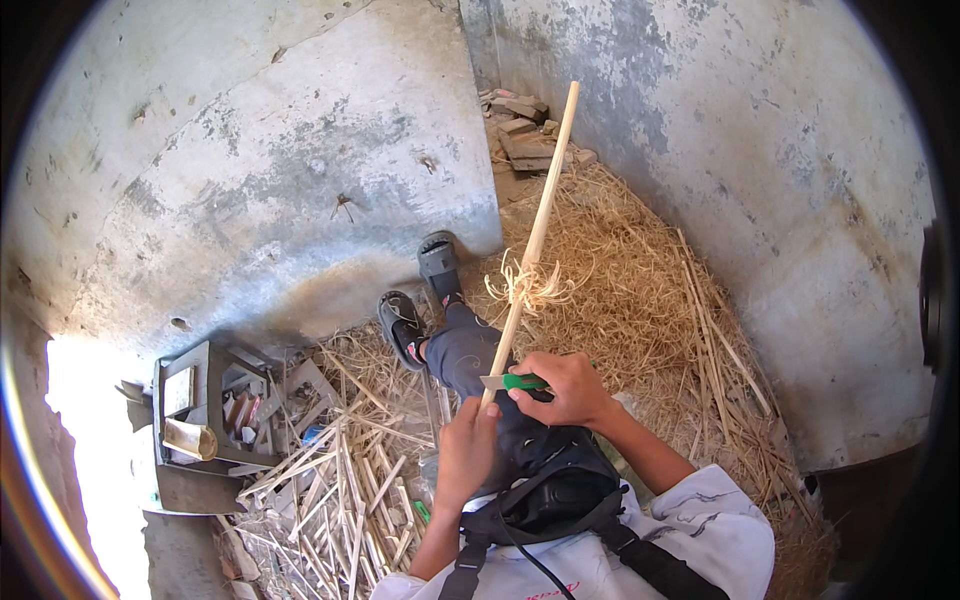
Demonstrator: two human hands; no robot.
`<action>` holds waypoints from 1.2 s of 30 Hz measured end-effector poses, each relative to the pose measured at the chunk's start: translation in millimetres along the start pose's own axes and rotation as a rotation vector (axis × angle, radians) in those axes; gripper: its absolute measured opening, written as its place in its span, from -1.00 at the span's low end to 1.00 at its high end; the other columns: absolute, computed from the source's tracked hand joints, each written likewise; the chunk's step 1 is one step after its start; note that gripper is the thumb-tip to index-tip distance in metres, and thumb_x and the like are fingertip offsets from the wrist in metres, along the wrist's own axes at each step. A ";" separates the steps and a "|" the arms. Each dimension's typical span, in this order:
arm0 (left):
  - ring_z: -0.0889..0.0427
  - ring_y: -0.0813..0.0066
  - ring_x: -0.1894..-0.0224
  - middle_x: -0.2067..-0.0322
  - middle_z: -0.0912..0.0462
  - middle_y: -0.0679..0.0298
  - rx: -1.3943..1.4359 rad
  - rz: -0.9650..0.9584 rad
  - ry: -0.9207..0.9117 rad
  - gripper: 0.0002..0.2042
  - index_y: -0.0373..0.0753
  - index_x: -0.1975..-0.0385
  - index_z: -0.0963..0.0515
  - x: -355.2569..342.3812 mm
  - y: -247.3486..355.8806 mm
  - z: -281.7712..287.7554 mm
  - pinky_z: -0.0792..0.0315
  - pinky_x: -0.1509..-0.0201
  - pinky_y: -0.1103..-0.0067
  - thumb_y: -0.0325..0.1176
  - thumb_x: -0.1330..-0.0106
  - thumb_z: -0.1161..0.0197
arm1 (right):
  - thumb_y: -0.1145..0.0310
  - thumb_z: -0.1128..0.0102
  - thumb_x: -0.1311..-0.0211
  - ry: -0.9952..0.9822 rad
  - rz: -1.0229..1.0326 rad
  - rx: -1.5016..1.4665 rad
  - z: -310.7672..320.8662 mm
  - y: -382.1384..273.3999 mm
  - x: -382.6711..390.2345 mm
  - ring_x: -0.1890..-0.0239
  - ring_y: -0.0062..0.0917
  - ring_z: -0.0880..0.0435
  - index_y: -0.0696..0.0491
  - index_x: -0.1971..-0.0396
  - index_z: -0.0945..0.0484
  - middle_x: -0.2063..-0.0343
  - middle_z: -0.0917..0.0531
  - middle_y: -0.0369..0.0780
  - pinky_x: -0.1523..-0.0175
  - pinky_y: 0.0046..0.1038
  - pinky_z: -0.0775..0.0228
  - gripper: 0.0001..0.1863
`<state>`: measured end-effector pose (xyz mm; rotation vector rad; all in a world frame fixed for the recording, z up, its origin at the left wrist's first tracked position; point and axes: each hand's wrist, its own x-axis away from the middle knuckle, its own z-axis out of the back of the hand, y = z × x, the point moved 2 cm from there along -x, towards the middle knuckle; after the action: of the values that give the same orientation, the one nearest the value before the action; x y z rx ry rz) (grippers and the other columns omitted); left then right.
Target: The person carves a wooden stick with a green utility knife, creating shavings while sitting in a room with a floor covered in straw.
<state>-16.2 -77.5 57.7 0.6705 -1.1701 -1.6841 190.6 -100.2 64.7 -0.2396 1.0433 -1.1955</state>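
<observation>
A: Starting closest, what does the left hand point(467, 450) have?

B: The near end of a whittled stick point(547, 210); its fingers are closed around it. The stick slants up and away over the trousered legs.

A: And the right hand point(568, 388)?

B: Just right of the stick, fingers wrapped tightly around a green-handled utility knife point(526, 382), with the blade across the stick.

A: Anything on the floor near that end?

B: A pile of split strips point(345, 500), left of the stick.

A: Farther along?

B: Curled shavings point(527, 286) cling partway up the stick. A broad heap of shavings point(640, 270) spreads to its right, and two dark clogs point(437, 262) are to its left.

A: Beyond the tip?

B: Loose bricks point(528, 152), near the walls.
</observation>
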 end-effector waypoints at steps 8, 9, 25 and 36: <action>-0.66 0.01 0.52 0.58 -0.59 0.00 -0.060 -0.072 0.070 -0.77 -0.33 0.21 -0.60 -0.2 3.3 -0.1 -0.48 0.37 0.26 -0.27 -0.62 -0.19 | 0.21 -0.50 -0.18 0.061 0.000 0.053 -6.2 0.5 -0.8 0.53 -0.32 -0.76 0.02 0.25 -0.74 0.48 -0.73 -0.23 0.40 -0.33 -0.58 -0.76; -0.66 -0.02 0.52 0.58 -0.59 0.00 -0.067 -0.075 0.073 -0.77 -0.33 0.21 -0.60 -0.4 3.7 0.4 -0.48 0.38 0.25 -0.27 -0.62 -0.19 | 0.21 -0.50 -0.18 0.065 -0.001 0.055 -6.4 1.3 -1.3 0.53 -0.32 -0.76 0.02 0.25 -0.74 0.48 -0.73 -0.23 0.40 -0.33 -0.58 -0.76; -0.36 0.64 0.56 0.64 -0.44 0.29 -0.075 -0.120 0.119 -0.75 -0.34 0.26 -0.55 0.8 -1.5 0.3 -0.24 0.47 0.49 -0.28 -0.64 -0.18 | 0.13 -0.45 -0.22 0.087 -0.009 0.083 -6.5 9.0 -8.2 0.51 -0.36 -0.76 -0.04 0.26 -0.72 0.47 -0.73 -0.28 0.39 -0.32 -0.57 -0.76; -0.65 -0.38 0.36 0.51 -0.62 -0.18 -0.169 -0.061 0.071 -0.74 -0.31 0.23 -0.55 14.6 3.5 1.0 -0.45 0.36 0.08 -0.22 -0.61 -0.21 | 0.19 -0.45 -0.23 0.231 -0.169 0.153 9.6 45.8 -18.3 0.46 -0.30 -0.78 0.00 0.18 -0.72 0.43 -0.76 -0.22 0.35 -0.31 -0.59 -0.74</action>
<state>-21.5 -90.7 62.4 0.6599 -0.9545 -1.7727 227.6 -69.6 49.9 -0.0719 1.1414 -1.4751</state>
